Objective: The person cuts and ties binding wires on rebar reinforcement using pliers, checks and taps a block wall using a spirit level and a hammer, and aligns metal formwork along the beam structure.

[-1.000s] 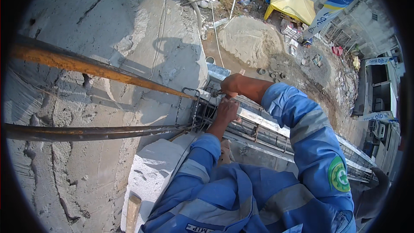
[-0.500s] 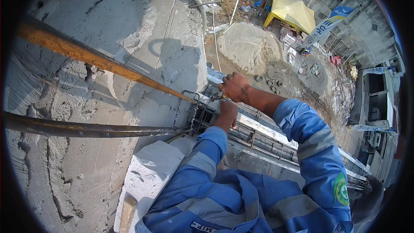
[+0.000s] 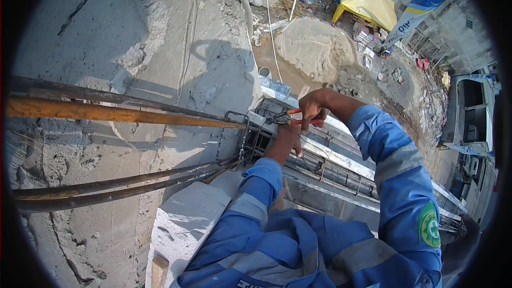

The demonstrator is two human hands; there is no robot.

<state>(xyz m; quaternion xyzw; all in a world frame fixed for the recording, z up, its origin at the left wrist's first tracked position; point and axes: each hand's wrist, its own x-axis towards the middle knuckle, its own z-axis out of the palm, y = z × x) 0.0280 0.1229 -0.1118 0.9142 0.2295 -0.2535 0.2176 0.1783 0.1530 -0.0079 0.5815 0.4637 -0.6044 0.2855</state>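
Two bare hands meet near the centre of the frame, both reaching out of blue work sleeves with grey bands. The right hand (image 3: 313,110), just right of centre and the higher of the pair, is closed around the handles of metal pliers with red and yellow grips (image 3: 277,119). Its wrist is bent, the knuckles face up, and the fingers curl downward over the grips. The right forearm slopes down to the right from the wrist to a sharply bent elbow, and the sleeve (image 3: 408,173) runs on to the lower right, bearing a round green patch (image 3: 429,225).

The pliers lie near the middle of the frame, their head pointing left, the two handles spread apart. Just below them is the left hand (image 3: 288,137), back upward, one digit extended down and to the right; whether it grips anything cannot be told. The left arm rises from the bottom edge, slanting up and right.

Left of both hands stands a cage of dark, bent steel bars (image 3: 242,137), met by a long rusty orange steel bar (image 3: 122,113) from the left edge. A rough white block (image 3: 186,218) fills the lower left.
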